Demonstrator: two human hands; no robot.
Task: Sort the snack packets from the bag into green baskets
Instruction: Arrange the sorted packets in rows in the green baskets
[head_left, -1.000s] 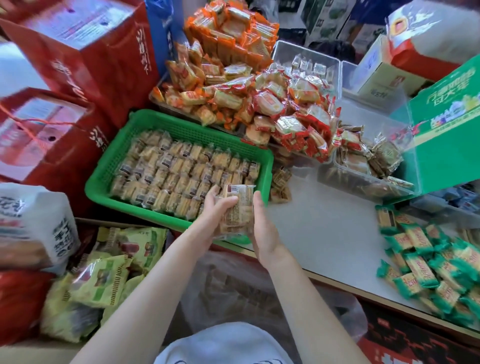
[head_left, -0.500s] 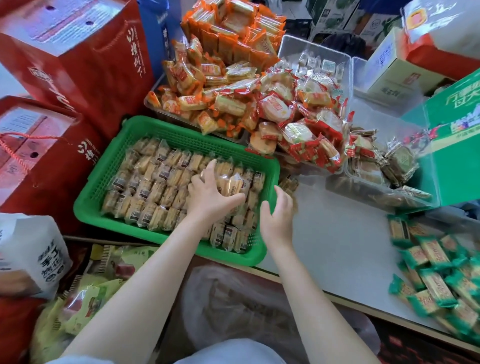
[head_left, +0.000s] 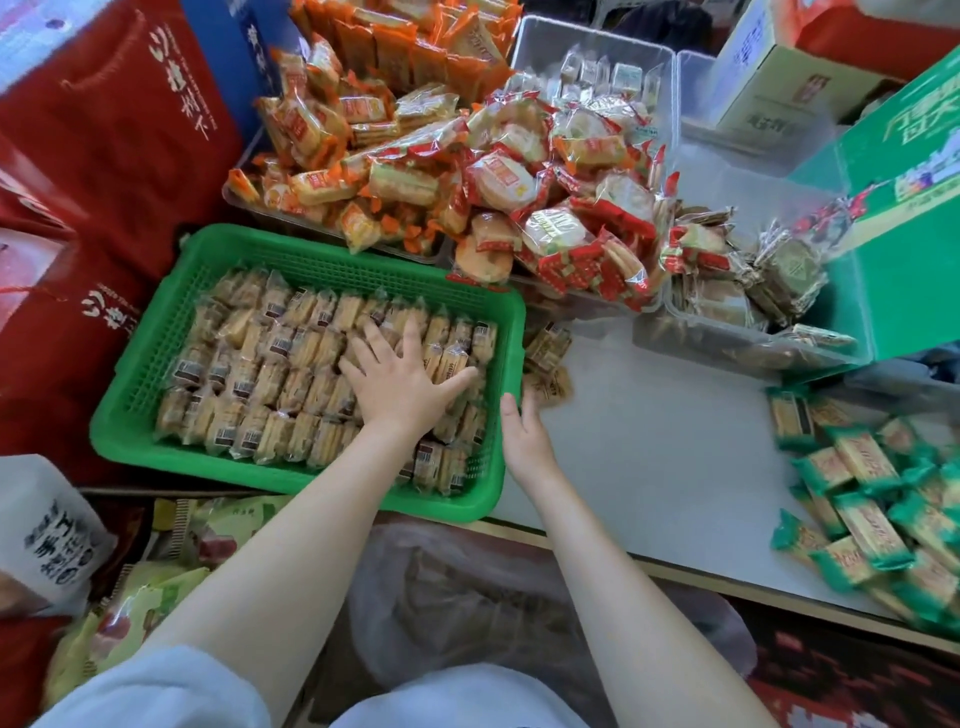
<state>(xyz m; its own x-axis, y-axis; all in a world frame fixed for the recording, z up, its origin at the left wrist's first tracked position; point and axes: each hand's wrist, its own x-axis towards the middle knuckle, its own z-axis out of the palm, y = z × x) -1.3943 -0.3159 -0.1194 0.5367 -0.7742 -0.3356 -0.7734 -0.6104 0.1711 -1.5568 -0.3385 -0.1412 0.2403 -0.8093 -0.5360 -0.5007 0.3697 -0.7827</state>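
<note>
Fingers of the left hand (head_left: 397, 387) spread flat, pressing snack packets (head_left: 291, 364) in the green basket (head_left: 156, 358); right hand (head_left: 522, 434), fingers straight, touches its three-o'clock rim.

This looks like a small shop or a stall that sells snacks. A white table (head_left: 649, 467) is covered with many little snack packs. A green basket (head_left: 156, 415) holds neat rows of them. Far back, clear bins (head_left: 670, 78) are piled high with orange packs (head_left: 363, 104) and red and white packs (head_left: 571, 228). Green packs (head_left: 872, 499) lie in a heap on the right. Big red gift boxes (head_left: 104, 156) stand on the left, and a green carton (head_left: 909, 249) stands on the far right.
</note>
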